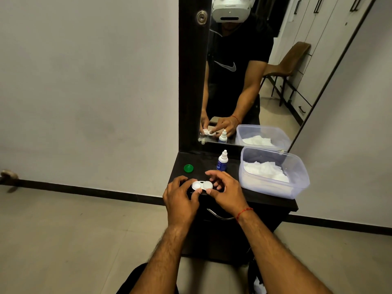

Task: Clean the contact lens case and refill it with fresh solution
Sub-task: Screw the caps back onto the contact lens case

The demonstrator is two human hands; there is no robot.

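Both hands, left hand (180, 200) and right hand (227, 192), pinch the lens case (202, 185); green cap (188, 168) off, solution bottle (222, 161) untouched, refilling apparently remains

Both forearms enter from 6 o'clock, bare, converging toward frame centre. Left hand (180, 200) lies palm down, knuckles up, fingers curled toward 2 o'clock, thumb tip pressed against the held item's near edge. Right hand (226, 190) sits at 3 o'clock of the left, fingers spread and arched, thumb tip alongside the left thumb. Both hands pinch jointly.
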